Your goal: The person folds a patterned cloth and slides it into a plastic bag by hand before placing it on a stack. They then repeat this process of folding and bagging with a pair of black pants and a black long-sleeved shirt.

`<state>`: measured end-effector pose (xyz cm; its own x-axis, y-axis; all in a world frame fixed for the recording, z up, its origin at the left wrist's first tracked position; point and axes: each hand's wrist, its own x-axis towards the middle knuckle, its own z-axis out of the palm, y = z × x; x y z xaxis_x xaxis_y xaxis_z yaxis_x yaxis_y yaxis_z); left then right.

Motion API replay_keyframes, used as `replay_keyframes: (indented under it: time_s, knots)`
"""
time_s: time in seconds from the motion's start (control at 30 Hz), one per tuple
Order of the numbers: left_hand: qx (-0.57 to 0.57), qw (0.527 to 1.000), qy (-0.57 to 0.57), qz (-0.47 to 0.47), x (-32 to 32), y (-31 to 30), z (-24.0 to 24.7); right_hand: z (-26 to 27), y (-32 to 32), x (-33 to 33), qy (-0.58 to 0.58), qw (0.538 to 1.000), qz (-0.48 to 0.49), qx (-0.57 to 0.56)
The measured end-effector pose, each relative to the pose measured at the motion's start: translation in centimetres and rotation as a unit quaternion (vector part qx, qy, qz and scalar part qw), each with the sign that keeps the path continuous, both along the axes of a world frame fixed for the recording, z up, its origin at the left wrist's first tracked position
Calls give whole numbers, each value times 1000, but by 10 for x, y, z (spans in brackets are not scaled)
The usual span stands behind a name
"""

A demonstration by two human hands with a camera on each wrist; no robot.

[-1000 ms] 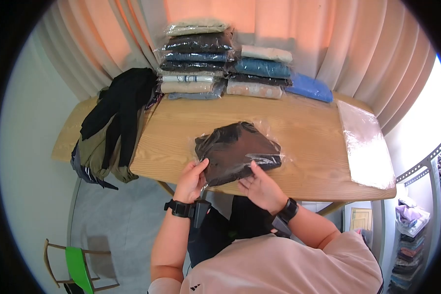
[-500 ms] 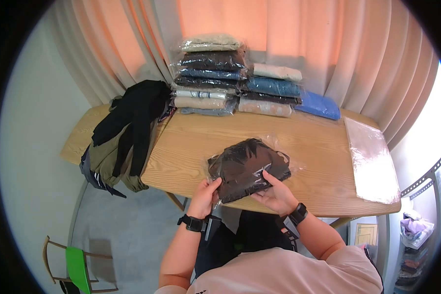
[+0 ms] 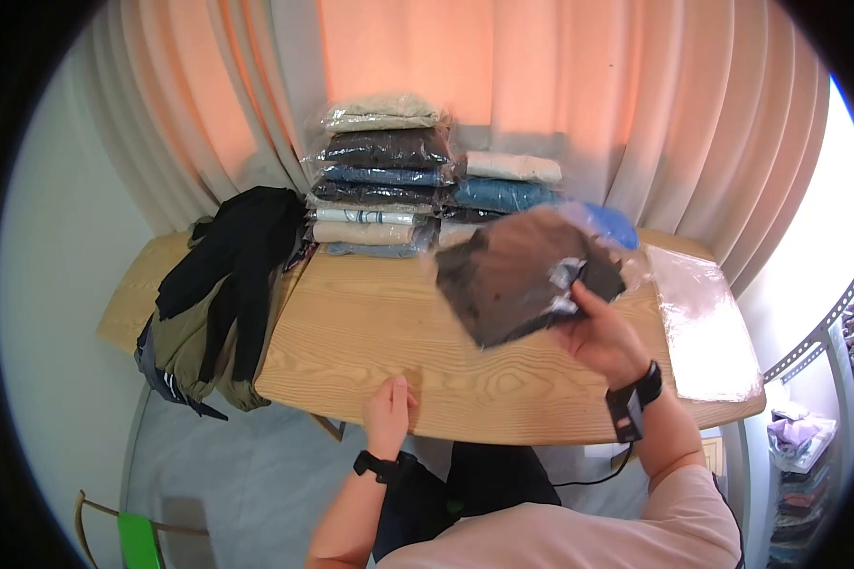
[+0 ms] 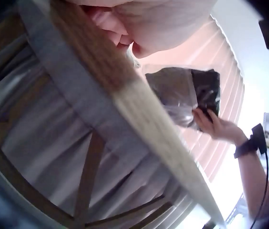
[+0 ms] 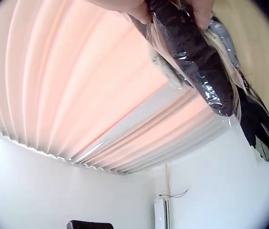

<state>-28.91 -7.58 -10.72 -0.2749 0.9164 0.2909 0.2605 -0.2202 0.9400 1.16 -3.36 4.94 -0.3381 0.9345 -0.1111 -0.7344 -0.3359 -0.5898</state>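
Note:
My right hand (image 3: 603,337) grips a folded dark brown and black garment in a clear plastic bag (image 3: 512,270) by its near right edge, thumb on top. The bag is held up over the table, overlapping the right stack in the head view. Its edge-on side, a dark bagged roll (image 5: 203,71), fills the upper part of the right wrist view. At the table's front edge my left hand (image 3: 387,412) holds nothing, its fingers loosely bent. The left wrist view shows that hand close above the wooden edge, with the bagged garment (image 4: 172,93) beyond it.
Two stacks of bagged folded clothes (image 3: 380,147) stand at the back, a blue bagged piece (image 3: 603,223) beside them. Loose black and olive clothes (image 3: 223,275) hang over the table's left end. Flat clear bags (image 3: 702,322) lie at the right. A metal shelf (image 3: 830,360) stands farther right.
My left hand has let go of the bagged garment and stays near the table's front edge. The right hand has lifted the bag and carried it to the right and away from me.

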Motion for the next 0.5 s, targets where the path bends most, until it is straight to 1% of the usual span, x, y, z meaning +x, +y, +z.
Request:
replay_keyframes:
  time_s: [0.03,0.07,0.1,0.13,0.2,0.23,0.3,0.33,0.4,0.47,0.5]
  knots:
    - [9,990,142,22,1,-3,1,12,12,5,-3,999,-36,12]
    - [18,958,281,46,3,-6,5,25,26,11,-6,997,-71,25]
    - [24,933,355,50,7,-10,11,36,41,17,-26,993,-92,70]
    - [29,934,353,52,9,-10,11,48,59,25,-53,989,-93,99]
    - [109,916,383,55,11,-10,7,63,112,36,21,991,-103,81]
    - [85,915,392,50,10,-10,5,69,137,39,22,990,-114,83]
    - [83,916,389,50,10,-11,7,75,190,43,34,988,-138,64]
    - [79,917,388,48,10,-12,8,74,216,40,34,988,-135,67]
    - [82,917,388,53,10,-12,8,72,263,31,66,985,-157,29]
    - [87,915,390,59,10,-10,8,65,303,16,32,986,-162,15]
    - [84,915,389,59,10,-11,8,55,331,17,-1,990,-142,-12]
